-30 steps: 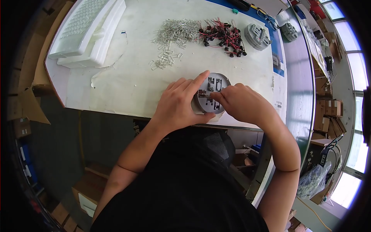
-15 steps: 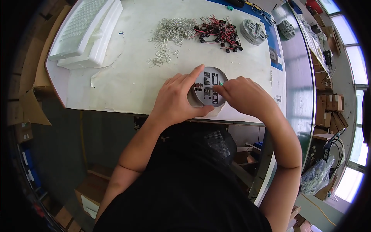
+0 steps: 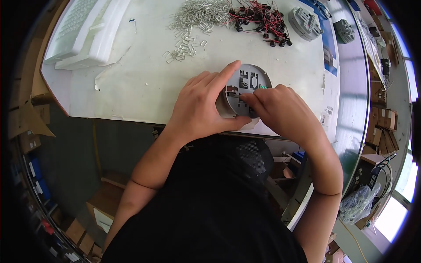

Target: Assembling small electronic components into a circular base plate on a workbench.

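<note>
A round grey plastic housing (image 3: 249, 73) with dark slots, metal parts and a small green piece (image 3: 263, 87) lies near the table's front edge. My left hand (image 3: 199, 105) curves round its left side, forefinger along the far rim and thumb at the near rim. My right hand (image 3: 283, 107) is closed in a pinch over the housing's lower right. Just beyond its fingertips a thin, metal-looking bit shows by the brown part on the left. What the fingers hold is mostly hidden by the hand.
Farther back lie a heap of bent wire clips (image 3: 199, 17) and black round parts with red wires (image 3: 267, 19). Another grey housing (image 3: 305, 23) stands back right, one more (image 3: 344, 31) beyond it. White foam trays (image 3: 94, 41) sit at the left on the white table (image 3: 140, 83).
The whole view has shifted slightly. My right fingertips have moved left across the housing, toward the brown part, and the hand now covers more of its near half. My left hand keeps its hold.
</note>
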Motion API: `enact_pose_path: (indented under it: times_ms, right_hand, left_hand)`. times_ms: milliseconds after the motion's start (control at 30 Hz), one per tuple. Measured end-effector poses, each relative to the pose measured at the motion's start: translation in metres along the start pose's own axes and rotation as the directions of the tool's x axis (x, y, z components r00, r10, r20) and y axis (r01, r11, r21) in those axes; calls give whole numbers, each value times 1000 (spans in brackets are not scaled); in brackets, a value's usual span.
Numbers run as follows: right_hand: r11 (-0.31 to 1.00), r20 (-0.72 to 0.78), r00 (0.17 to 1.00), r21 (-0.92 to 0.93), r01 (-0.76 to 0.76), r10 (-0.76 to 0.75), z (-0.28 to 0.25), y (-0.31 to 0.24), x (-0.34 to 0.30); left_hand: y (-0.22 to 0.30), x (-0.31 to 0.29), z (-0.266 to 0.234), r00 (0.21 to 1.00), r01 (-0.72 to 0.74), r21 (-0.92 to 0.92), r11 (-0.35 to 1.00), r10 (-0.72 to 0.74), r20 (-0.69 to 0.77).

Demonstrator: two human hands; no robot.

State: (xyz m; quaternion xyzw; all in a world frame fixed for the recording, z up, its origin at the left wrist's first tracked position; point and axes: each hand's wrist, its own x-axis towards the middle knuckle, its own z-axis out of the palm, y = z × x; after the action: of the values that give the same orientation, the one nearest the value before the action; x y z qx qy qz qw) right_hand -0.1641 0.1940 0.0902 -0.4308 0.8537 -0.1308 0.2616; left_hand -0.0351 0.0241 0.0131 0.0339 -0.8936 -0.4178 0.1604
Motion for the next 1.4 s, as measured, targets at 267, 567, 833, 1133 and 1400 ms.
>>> enact_pose_path:
  times_ms: [267,567,833,1133,1400]
  right_hand:
    - [1000,35,999,3,-15,15,-1,2,1]
    - [983,35,998,-181,-36,43,-5,-21,-1]
    - [992,48,998,-122,-44,51,-9,-10,-2]
    - [956,83,997,-292,19,6,-22,-20,6]
    - [926,4,993,-360,114,-121,-17,0,-2]
  left_hand:
    - [-2,1,2,1000,-22,-26,999,22,-11]
    - [-2,2,2,999,-34,-44,998,33,-39]
    - [0,1,4,998,-37,-57,998,34,-45]
    - [-5,1,1,999,-41,-47,998,40,-25]
    - [-8,-4,-12,998,28,-122,992,-20,60]
